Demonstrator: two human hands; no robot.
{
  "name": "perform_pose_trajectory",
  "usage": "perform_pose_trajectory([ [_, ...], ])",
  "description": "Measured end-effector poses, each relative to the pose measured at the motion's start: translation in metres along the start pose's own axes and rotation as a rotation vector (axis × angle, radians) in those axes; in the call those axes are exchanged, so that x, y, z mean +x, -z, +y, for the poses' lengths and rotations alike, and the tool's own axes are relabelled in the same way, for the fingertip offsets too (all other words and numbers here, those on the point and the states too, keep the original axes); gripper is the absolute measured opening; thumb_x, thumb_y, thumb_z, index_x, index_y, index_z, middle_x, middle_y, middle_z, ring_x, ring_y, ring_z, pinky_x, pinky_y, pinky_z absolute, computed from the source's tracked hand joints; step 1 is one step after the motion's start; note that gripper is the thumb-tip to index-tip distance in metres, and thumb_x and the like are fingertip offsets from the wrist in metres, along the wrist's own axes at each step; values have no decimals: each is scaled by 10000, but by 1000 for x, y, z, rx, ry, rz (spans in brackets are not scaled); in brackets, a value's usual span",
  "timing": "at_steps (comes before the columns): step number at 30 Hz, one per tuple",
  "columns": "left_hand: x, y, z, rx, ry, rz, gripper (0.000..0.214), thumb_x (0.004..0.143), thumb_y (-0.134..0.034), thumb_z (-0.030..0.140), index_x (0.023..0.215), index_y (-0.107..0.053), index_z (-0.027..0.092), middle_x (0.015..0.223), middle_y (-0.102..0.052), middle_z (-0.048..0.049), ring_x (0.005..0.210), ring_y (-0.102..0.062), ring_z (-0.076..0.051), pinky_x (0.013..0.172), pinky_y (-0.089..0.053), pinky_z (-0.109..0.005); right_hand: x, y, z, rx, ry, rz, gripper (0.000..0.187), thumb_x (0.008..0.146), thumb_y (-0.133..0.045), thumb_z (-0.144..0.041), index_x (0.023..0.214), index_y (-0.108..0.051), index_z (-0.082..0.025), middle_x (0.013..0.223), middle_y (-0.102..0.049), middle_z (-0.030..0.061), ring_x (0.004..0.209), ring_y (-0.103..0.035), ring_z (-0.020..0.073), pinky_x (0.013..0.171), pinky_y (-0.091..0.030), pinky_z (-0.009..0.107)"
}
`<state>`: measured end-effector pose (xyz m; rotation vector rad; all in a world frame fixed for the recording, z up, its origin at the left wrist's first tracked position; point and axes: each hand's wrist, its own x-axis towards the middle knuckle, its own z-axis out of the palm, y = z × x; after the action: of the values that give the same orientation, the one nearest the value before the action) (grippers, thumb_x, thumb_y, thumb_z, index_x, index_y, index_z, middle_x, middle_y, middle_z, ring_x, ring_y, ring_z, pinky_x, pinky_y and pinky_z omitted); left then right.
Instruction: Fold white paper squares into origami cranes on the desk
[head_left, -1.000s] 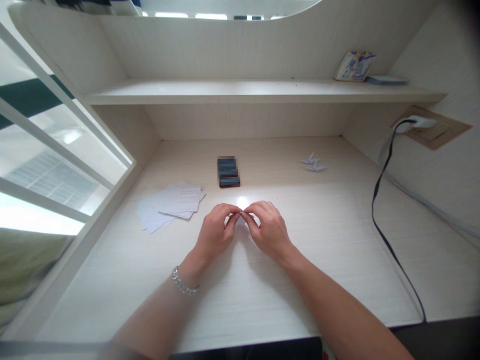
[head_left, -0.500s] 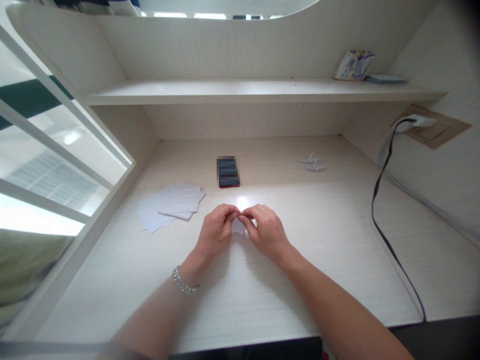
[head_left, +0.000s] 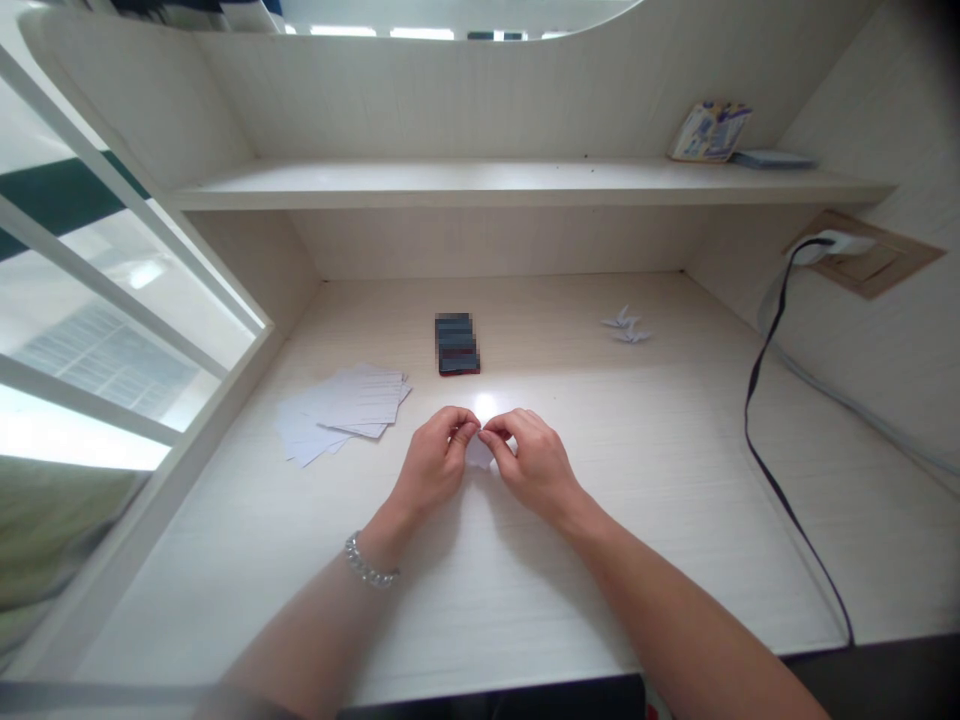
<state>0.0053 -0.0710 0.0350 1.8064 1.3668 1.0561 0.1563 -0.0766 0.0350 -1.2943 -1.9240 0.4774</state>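
My left hand (head_left: 433,465) and my right hand (head_left: 532,462) meet over the middle of the pale desk (head_left: 675,520). Both pinch a small folded piece of white paper (head_left: 478,452) between their fingertips, just above the desk top. Most of the paper is hidden by my fingers. A silver bracelet sits on my left wrist.
A loose stack of white paper sheets (head_left: 341,407) lies left of my hands. A dark phone (head_left: 457,343) lies behind them. Two small folded paper figures (head_left: 625,326) rest at the back right. A black cable (head_left: 772,430) runs from a wall socket (head_left: 862,255) along the right side. A shelf above holds a booklet (head_left: 709,131).
My hands have drawn slightly closer together and lowered a little, and more of the folded paper now shows between my fingers.
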Motion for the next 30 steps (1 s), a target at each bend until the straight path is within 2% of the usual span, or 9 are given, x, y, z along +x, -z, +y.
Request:
perform_pose_trajectory([
  [4,1,-2,-1,-148,46,-7,192,858,-462,316,914,-591,186,897,-627,-42,820,-573,-153,741,-439,-266,1,-1,1,139,-76,-1,115,838,-510,-250,820,-610,-198,802,-627,39,768,-546,179,700,-410,301],
  [7,2,-4,-7,-287,106,5,244,782,-582,333,976,-580,183,973,-624,-57,864,-584,-165,738,-458,-266,4,-2,6,337,-195,32,152,844,-492,-303,820,-590,-189,808,-625,34,750,-564,166,687,-431,287],
  [9,3,-4,-12,-337,143,-18,260,733,-639,325,934,-583,171,908,-634,-53,809,-592,-160,701,-465,-260,7,-2,10,447,-265,47,171,832,-503,-334,811,-576,-180,791,-618,30,722,-568,158,665,-441,277],
  [12,5,-3,-19,-374,171,33,218,737,-628,321,877,-589,158,822,-639,-44,737,-590,-146,654,-460,-248,9,-3,13,515,-328,13,176,800,-539,-344,802,-575,-172,774,-615,29,696,-571,155,639,-447,272],
  [16,6,-1,-19,-317,147,-1,190,768,-588,314,865,-624,154,866,-652,-58,792,-599,-158,721,-466,-271,9,-2,11,530,-302,-49,195,776,-572,-336,883,-605,-177,839,-642,42,762,-588,164,687,-455,277],
  [19,5,-2,-15,-339,153,-21,219,768,-585,322,885,-639,144,894,-663,-77,810,-608,-172,729,-478,-285,8,-1,11,473,-287,-55,200,808,-524,-347,832,-628,-178,800,-649,37,731,-583,162,662,-442,276],
  [22,4,-2,-10,-373,149,56,269,730,-632,326,931,-626,147,877,-663,-73,779,-610,-162,697,-484,-273,9,-1,14,441,-307,-58,219,822,-498,-349,795,-628,-174,767,-645,31,706,-576,161,640,-434,276],
  [25,2,-1,-6,-336,149,124,346,705,-663,321,1009,-595,172,818,-651,-47,736,-609,-145,676,-485,-265,9,0,15,453,-283,-115,225,827,-491,-344,807,-635,-173,788,-650,35,727,-579,162,654,-437,276],
  [30,-1,-2,-1,-328,154,65,375,684,-684,327,1014,-586,179,818,-657,-52,771,-624,-162,715,-496,-291,9,-2,12,484,-236,-73,201,831,-498,-330,823,-634,-181,819,-648,33,753,-575,157,687,-434,279],
])
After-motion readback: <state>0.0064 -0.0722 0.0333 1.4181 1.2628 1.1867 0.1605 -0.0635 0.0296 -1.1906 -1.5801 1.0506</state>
